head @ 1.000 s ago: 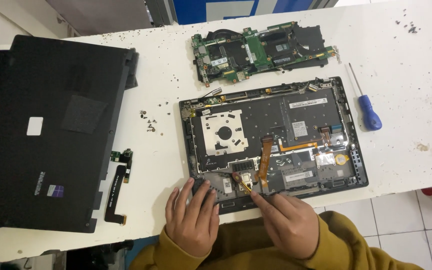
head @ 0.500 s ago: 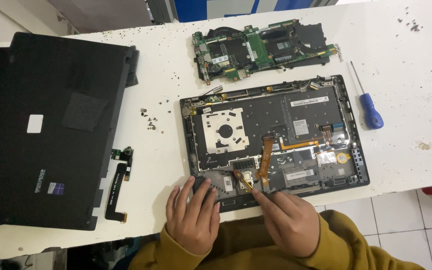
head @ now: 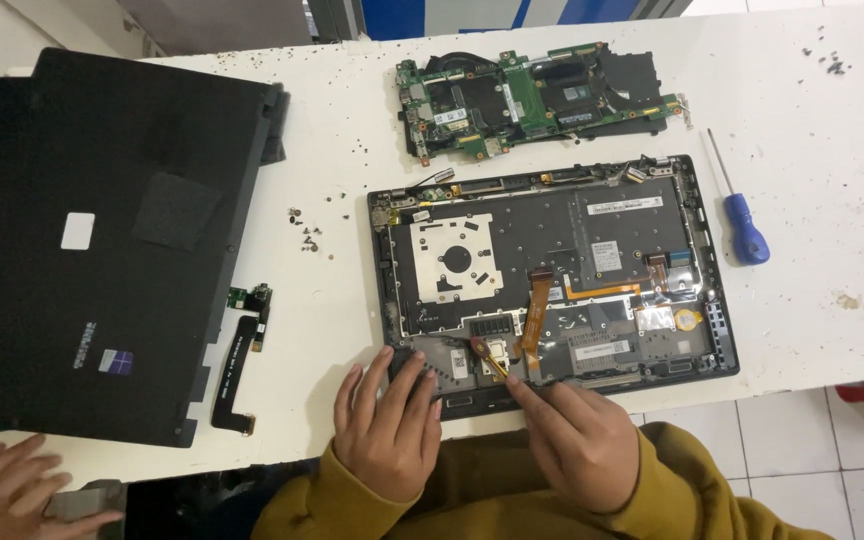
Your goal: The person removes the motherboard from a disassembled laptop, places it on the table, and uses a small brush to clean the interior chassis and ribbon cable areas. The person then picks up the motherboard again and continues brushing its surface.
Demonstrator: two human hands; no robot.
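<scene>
Hands work at the near edge of the white table, over the opened laptop base [head: 552, 275], which lies at the table's middle with its front edge toward the person. Left hand [head: 389, 425] rests flat, fingers spread, pressing the base's near-left corner. Right hand [head: 577, 440] pinches a thin yellow-handled tool [head: 492, 358], its tip at a small part beside the orange ribbon cable [head: 534, 315]. Steady pressure and a shallow tool angle would probably spare that cable. A blue screwdriver [head: 742, 225] lies unused toward the right edge, with the removed motherboard [head: 542, 100] at the far edge.
</scene>
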